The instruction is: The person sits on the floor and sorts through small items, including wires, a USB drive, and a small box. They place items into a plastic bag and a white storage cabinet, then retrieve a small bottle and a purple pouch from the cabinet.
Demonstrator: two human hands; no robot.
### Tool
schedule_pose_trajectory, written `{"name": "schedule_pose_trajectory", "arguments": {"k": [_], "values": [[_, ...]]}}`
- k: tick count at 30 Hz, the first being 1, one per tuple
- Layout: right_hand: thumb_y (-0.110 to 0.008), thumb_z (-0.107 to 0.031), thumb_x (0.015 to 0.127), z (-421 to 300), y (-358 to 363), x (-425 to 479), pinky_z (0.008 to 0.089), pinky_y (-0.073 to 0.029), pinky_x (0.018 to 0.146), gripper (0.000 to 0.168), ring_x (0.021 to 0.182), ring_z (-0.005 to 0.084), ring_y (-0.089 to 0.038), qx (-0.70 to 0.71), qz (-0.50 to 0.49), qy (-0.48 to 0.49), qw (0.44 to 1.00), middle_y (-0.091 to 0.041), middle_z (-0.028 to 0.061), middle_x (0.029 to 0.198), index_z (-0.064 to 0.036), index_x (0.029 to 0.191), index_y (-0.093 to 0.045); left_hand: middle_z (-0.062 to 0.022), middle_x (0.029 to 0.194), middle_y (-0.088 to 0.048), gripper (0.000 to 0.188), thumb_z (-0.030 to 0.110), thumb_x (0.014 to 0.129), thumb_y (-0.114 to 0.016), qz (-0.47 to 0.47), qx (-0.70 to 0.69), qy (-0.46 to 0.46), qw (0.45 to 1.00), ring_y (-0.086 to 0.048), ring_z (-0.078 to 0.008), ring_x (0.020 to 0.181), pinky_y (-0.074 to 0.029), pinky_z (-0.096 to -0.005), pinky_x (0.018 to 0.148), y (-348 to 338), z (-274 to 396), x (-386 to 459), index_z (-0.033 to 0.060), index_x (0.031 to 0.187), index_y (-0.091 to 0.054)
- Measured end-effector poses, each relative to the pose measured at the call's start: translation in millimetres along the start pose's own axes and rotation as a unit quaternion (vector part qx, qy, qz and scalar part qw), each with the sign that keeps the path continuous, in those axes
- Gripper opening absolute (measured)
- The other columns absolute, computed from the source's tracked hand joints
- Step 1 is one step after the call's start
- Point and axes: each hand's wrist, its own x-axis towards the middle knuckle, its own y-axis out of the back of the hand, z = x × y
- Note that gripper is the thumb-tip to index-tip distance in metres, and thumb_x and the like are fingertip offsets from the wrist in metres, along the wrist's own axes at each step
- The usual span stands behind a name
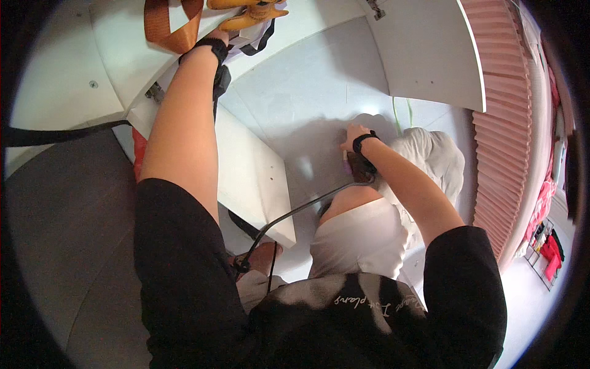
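My left hand (220, 35) reaches to the top of the view, at an open white cabinet. Its fingers are mostly hidden behind a yellow-orange item (251, 14) and beside a pale bag with a black handle (262, 44). A wide brown fabric strap (177, 34) hangs left of my wrist. Low over the grey floor, right of centre, is my right hand (354, 136), with a dark band on the wrist. A small purple and pale item (346, 163) lies just below its fingers; whether they hold anything is unclear.
White cabinet doors stand open at the centre left (253, 170) and upper right (428, 50). A rumpled pale grey cloth item (431, 157) lies right of my right forearm. A pink pleated bed skirt (502, 138) runs down the right side. A dark cable (304, 207) crosses before my knees.
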Motion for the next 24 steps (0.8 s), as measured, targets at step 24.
{"name": "schedule_pose_trajectory", "arguments": {"k": [24], "values": [[-0.066, -0.028, 0.078, 2, 36, 4, 0.0304, -0.049, 0.059, 0.025, 0.061, 0.0145, -0.06, 0.327, 0.059, 0.146, 0.932, -0.068, 0.0049, 0.07, -0.004, 0.08, -0.071, -0.0094, 0.147, -0.032, 0.061, 0.05, 0.091, -0.036, -0.196, -0.246, -0.082, 0.946, -0.03, -0.0239, 0.134, -0.023, -0.0371, 0.11, 34, 70, -69, 0.0143, 0.141, -0.035]]}}
